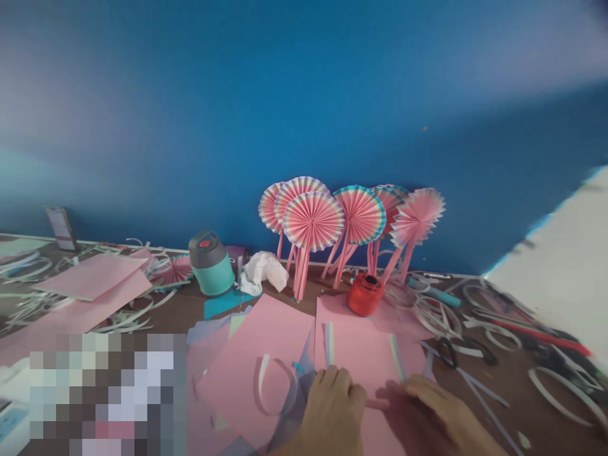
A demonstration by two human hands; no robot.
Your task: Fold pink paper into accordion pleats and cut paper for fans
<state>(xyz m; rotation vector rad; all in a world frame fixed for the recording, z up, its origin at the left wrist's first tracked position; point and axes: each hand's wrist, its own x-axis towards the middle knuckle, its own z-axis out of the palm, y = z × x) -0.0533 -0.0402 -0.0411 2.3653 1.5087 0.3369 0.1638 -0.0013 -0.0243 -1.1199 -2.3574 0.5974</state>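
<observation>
My left hand (334, 405) is closed, its curled fingers on the near part of a pink paper sheet (361, 354) with pastel edge strips. To its right, my right hand (441, 408) has its fingers together at the same sheet's right side; its thumb side is in shadow. A narrow folded pink edge (379, 403) shows between the hands. Left of my left hand, a curled white paper strip (263, 377) lies on another pink sheet (275, 329). A red round spool-like object (365, 295) rests at the sheet's far edge.
Round pleated paper fans (313, 221) on pink stick handles lean against the blue wall (294, 95). A teal lidded container (212, 269) and crumpled white plastic (263, 272) stand left. Scissors (449, 351) and paper strips lie right. A phone-like object (61, 228) leans far left.
</observation>
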